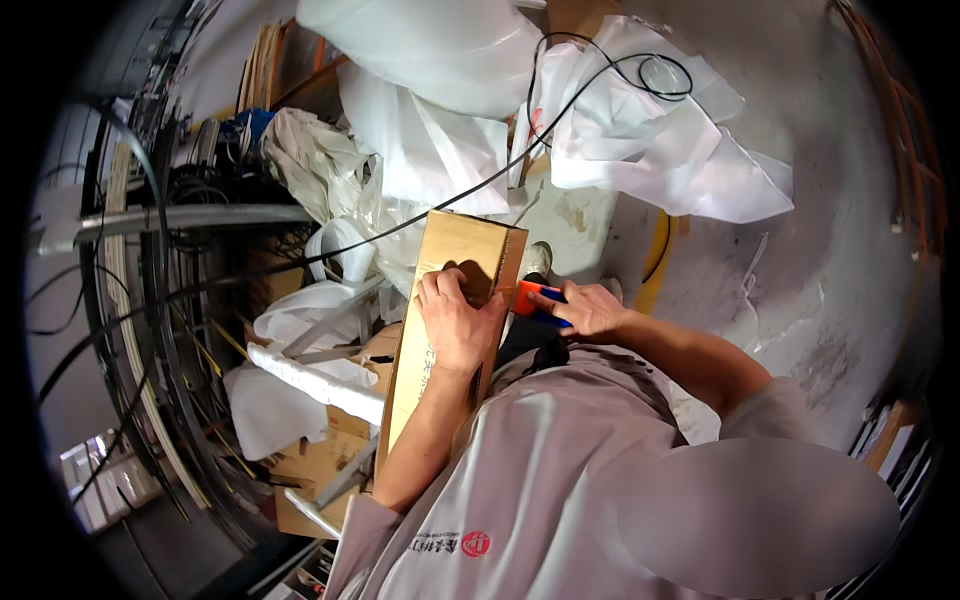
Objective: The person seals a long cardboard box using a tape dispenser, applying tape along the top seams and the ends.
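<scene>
A long, narrow cardboard box [450, 240] stretches away in front of my body, a little left of the middle. My left hand [456, 318] rests on its top face with bent fingers, the thumb reaching over the right edge. Dark shadow lies just beyond those fingertips. Beside that edge, my right hand [592, 312] is closed round a small orange-and-blue tool [528, 298]. The tool's orange end is close to the box's right side, near my left thumb. Its working tip does not show clearly, so I cannot tell its exact kind.
White foam sheeting [430, 60] is heaped beyond the box, with more white sheets [660, 150] at the right. A black cable [400, 228] runs across the scene above the box. Racks of long strips [150, 330] and a wrapped bar [310, 380] stand at the left.
</scene>
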A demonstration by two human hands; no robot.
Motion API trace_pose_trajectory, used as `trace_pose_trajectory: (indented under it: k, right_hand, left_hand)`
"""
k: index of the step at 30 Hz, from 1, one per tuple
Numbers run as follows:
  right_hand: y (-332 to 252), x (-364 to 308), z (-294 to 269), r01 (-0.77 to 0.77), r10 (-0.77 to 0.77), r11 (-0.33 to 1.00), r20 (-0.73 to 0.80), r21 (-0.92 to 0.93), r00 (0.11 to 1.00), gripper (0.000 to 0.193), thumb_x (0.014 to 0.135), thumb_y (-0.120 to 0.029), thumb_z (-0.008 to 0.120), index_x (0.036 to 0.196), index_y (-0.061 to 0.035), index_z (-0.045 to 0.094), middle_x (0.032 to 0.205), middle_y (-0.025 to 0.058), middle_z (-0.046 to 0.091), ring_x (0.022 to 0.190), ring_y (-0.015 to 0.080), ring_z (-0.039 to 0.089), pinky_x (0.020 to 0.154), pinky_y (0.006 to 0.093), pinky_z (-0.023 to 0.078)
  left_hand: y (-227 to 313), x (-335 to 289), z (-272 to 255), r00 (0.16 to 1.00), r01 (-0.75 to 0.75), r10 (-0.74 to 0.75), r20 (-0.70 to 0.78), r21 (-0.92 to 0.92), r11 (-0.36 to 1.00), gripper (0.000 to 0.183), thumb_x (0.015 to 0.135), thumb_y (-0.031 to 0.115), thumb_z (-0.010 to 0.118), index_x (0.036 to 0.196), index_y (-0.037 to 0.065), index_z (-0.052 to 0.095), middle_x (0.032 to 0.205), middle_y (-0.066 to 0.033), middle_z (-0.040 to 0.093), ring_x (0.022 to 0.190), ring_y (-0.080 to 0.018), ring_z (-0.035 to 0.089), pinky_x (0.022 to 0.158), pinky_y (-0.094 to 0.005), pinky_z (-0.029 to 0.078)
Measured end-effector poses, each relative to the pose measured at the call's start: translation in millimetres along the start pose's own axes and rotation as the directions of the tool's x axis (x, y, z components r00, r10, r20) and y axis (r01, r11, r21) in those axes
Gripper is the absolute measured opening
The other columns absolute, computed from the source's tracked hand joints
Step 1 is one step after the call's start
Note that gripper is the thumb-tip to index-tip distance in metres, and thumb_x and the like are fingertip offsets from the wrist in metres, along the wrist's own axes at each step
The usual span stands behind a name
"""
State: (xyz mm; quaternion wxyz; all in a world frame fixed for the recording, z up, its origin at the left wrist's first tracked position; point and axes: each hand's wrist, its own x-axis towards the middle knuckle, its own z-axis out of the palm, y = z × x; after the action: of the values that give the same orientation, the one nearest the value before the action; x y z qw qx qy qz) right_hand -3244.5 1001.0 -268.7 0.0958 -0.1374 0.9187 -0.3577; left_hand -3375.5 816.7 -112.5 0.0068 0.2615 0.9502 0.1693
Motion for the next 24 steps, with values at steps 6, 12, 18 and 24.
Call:
trace_pose_trajectory:
  k: [6,12,18,24]
  right_hand:
    - [-23,12,-43,-0.102,0.106,0.994,0.144,-0.031,0.984,0.07,0.083,-0.025,0.068,0.15,-0.022,0.05,0.102,0.0245,0.065,0.086,0.0387,0.069,0.068,0.0466,0.057]
    - [-20,35,-25,-0.414,0.45,0.893,0.379,-0.177,0.809,0.028,0.08,-0.02,0.064,0.104,-0.0144,0.077,0.112,0.0069,0.075,0.107,0.0279,0.071,0.081,0.0414,0.058]
    - [-94,74,-13,-0.382,0.385,0.921,0.348,-0.081,0.854,0.07,0.093,-0.021,0.056,0.152,0.0085,0.033,0.113,0.0175,0.073,0.105,0.0293,0.071,0.078,0.0403,0.058]
    - [-101,35,35,-0.491,0.499,0.863,0.358,-0.121,0.789,0.058,0.089,-0.027,0.065,0.137,0.0023,0.053,0.115,0.0185,0.072,0.105,0.0344,0.071,0.087,0.045,0.058]
  left_hand:
    - [-6,-5,4,0.999,-0.036,0.036,0.012,0.032,0.999,0.053,0.072,0.02,0.084,0.111,0.001,0.053,0.112,-0.0197,0.052,0.11,-0.0396,0.048,0.1,-0.051,0.037]
    - [-2,-1,7,0.998,-0.069,0.069,-0.007,0.004,0.998,0.051,0.073,0.016,0.083,0.111,0.002,0.052,0.108,-0.0192,0.051,0.108,-0.0405,0.048,0.099,-0.0519,0.038]
    - [-11,-6,5,0.995,-0.095,0.095,-0.019,0.004,0.995,0.047,0.076,0.02,0.079,0.113,0.002,0.055,0.111,-0.0188,0.055,0.107,-0.0388,0.05,0.096,-0.051,0.04]
    - [-26,-6,-10,0.996,-0.082,0.094,0.009,-0.413,0.907,0.036,0.081,0.019,0.075,0.111,0.002,0.063,0.11,-0.0189,0.062,0.108,-0.0375,0.056,0.097,-0.0462,0.045]
